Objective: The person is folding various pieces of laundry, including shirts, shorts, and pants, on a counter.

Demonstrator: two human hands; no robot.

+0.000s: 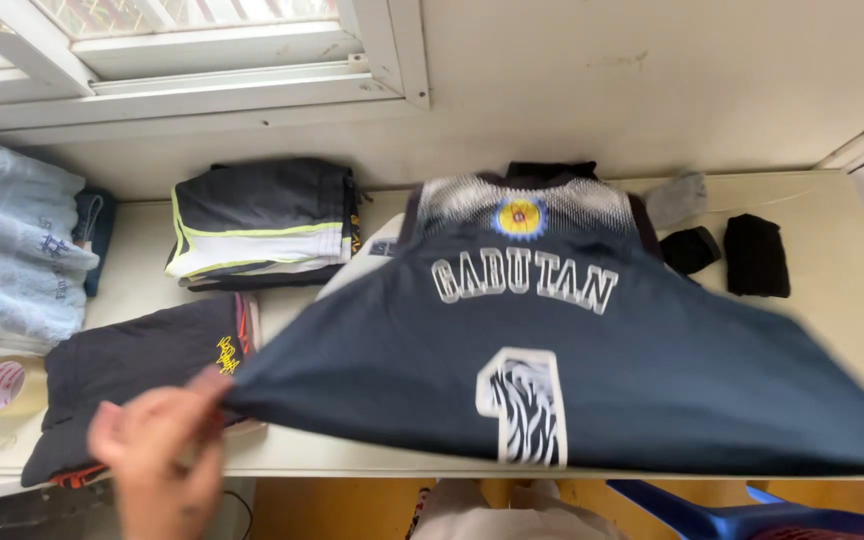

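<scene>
Our left hand (157,455) pinches the dark jersey's (552,380) hem, spread unfolded on the bench (842,300); folded shorts (257,220) already stacked; right hand unseen.

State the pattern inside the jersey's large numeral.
Black-and-white zebra stripes fill the numeral, seen in the head view.

Dark navy basketball jersey (592,370) spread back-up across my table, white lettering and zebra-patterned numeral showing, mesh-printed shoulders toward the wall, lower left corner pinched in my left hand (157,450), hem blurred.
</scene>
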